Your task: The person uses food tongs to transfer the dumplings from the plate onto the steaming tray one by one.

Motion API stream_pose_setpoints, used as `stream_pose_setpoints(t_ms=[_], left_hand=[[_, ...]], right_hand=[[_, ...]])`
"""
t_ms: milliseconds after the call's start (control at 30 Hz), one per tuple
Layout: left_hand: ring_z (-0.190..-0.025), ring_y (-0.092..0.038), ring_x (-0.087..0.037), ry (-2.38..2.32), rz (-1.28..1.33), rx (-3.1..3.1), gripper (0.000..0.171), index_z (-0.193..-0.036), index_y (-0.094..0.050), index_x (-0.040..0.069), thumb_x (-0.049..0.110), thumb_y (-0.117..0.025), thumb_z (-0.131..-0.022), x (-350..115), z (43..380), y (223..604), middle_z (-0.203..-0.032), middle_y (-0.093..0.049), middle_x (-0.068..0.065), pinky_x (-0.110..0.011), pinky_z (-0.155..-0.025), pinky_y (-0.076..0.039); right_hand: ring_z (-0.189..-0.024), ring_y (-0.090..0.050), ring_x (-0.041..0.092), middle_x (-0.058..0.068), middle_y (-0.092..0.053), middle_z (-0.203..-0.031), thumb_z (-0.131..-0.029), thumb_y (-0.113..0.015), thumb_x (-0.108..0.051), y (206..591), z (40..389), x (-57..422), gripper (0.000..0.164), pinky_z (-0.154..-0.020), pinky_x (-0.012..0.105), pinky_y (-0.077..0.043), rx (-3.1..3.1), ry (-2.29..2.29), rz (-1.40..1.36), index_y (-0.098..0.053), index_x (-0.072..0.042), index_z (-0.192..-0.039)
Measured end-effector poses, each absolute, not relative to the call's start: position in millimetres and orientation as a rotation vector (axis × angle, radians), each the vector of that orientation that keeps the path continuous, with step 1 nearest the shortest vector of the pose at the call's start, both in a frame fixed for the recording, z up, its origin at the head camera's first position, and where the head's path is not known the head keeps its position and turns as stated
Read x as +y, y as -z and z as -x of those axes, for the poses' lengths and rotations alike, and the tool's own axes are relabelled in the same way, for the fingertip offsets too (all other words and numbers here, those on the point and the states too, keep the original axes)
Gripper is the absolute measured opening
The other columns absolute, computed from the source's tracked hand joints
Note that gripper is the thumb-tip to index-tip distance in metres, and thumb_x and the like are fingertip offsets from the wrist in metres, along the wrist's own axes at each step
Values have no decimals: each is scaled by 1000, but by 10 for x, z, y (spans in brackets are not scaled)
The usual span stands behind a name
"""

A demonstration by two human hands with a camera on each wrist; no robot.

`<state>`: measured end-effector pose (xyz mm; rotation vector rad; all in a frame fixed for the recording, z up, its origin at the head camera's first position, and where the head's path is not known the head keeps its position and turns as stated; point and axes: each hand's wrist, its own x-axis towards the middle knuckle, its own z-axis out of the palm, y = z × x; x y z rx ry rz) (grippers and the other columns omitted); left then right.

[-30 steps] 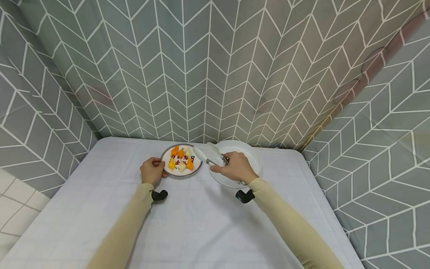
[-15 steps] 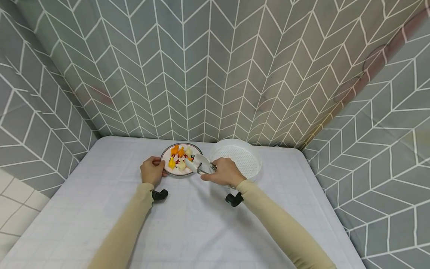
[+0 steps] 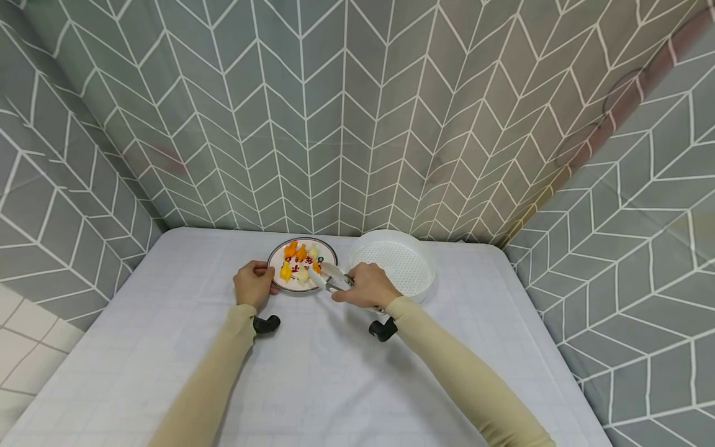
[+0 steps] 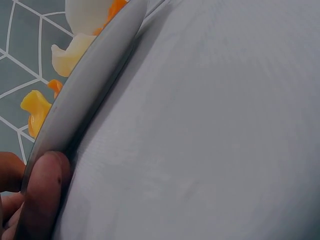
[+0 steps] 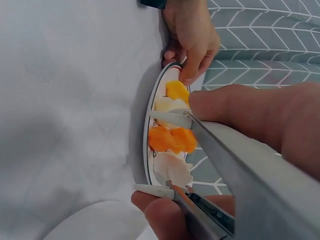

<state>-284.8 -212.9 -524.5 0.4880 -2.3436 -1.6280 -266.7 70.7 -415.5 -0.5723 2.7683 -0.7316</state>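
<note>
My left hand pinches the left rim of a round plate with a dark edge and red markings. On that plate lie several small dumpling-like pieces in yellow, orange and cream, such as a yellow one. In the left wrist view, a thumb and fingers hold the rim from both sides. My right hand grips metal tongs with pale tips over the plate's right side. Seen in the right wrist view, the spread tips stand to either side of an orange piece; contact cannot be told.
A round white tray with a perforated base and raised wall stands right of the plate, partly behind my right hand. A white cloth covers the table. Patterned grey curtains rise directly behind the far edge and at both sides.
The right hand has moved left and down with the tongs, from over the white tray to the plate's right side. The left hand has stayed at the plate's rim.
</note>
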Motion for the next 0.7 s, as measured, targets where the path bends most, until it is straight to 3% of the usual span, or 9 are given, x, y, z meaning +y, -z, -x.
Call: stream_pose_setpoints(t_ms=[700], left_hand=[[-53, -66, -11, 1649, -513, -2345, 32, -131, -61, -7, 13, -62, -106, -2123, 2857, 5234, -110, -66, -26, -23, -53, -63]], right_hand=[[-61, -51, 15, -3, -61, -64, -86, -86, -36, 4171, 2677, 631, 28, -51, 24, -38, 2768, 689, 518, -77, -10, -85]])
